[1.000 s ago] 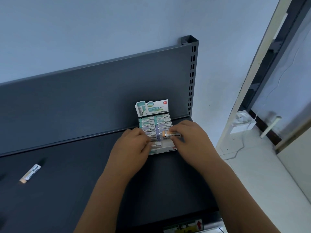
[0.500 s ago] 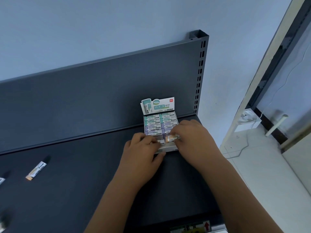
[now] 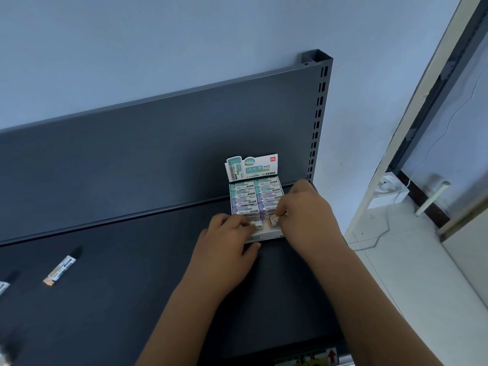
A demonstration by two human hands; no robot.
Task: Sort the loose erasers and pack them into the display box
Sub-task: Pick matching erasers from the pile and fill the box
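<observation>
Pinching an eraser (image 3: 273, 220) over the display box (image 3: 266, 235), the right hand (image 3: 306, 210) grips it; the left hand (image 3: 224, 247) lies flat on the box's front, grip loose.

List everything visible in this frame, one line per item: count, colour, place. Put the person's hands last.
display box: one, white, header card upright, at the back right of the shelf.
packed erasers: two columns, green and purple sleeves, inside the box; count unclear.
loose eraser: one, white sleeve with an orange end, far left of the shelf.
second loose eraser: one, cut off by the left edge.
shelf: one, dark grey, slotted post at right.
held eraser: one, orange end, at the box's near right.
left hand: on the box's near left.
right hand: grip closed on the held eraser.
</observation>
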